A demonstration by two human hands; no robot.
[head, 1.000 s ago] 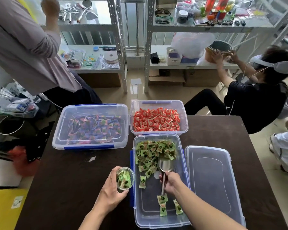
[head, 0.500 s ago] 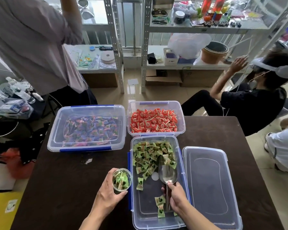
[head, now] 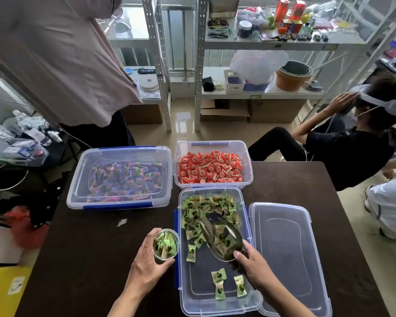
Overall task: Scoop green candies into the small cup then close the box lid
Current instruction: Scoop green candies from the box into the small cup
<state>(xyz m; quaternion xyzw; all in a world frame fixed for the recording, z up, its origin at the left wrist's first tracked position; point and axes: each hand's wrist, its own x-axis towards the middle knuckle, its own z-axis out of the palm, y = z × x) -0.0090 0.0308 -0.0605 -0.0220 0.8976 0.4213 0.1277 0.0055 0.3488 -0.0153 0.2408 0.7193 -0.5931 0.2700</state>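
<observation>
You're mid-scoop: the metal scoop [head: 222,240] in your right hand [head: 255,269] carries a few green candies [head: 206,209] and sits raised over the open box [head: 215,300], tip still toward the pile at the far end. Your fingers are wrapped around its handle, which the hand hides. Your left hand [head: 146,268] is clasped around the small clear cup [head: 166,245], held just beside the box's left wall and already partly filled with green candies.

The next move, as I judge it, is to swing the scoop left over the cup's mouth and tip slowly; the scoop is wider than the cup, so pieces may spill past the rim.

A few loose candies lie on the box's bare near floor. Its lid [head: 288,255] rests flat on the dark table [head: 89,259], touching the box's right side, ready for closing. Beyond stand an open tub of red candies [head: 212,169] and a lidded tub of purple-wrapped candies [head: 124,179].
</observation>
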